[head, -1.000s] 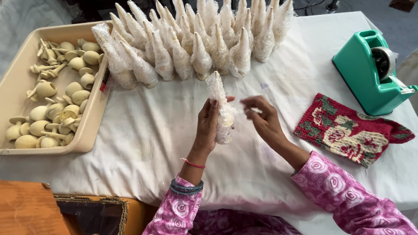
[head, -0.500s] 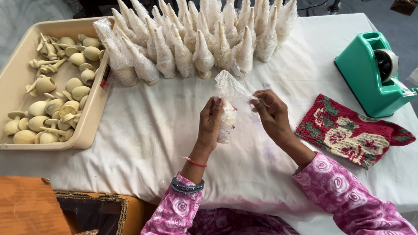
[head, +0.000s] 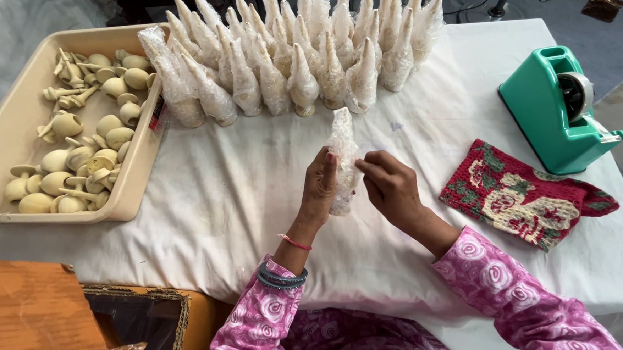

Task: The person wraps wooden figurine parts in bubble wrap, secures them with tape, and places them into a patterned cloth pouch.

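Two hands, left hand (head: 321, 186), right hand (head: 390, 186), one bubble-wrapped piece (head: 342, 152), one tape dispenser (head: 557, 109)

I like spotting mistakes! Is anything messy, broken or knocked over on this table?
Nothing looks broken or spilled. The wrapped cones stand in rows, though a few lean. The left hand and right hand hold one wrapped piece upright. The pale wooden parts lie jumbled in their tray.
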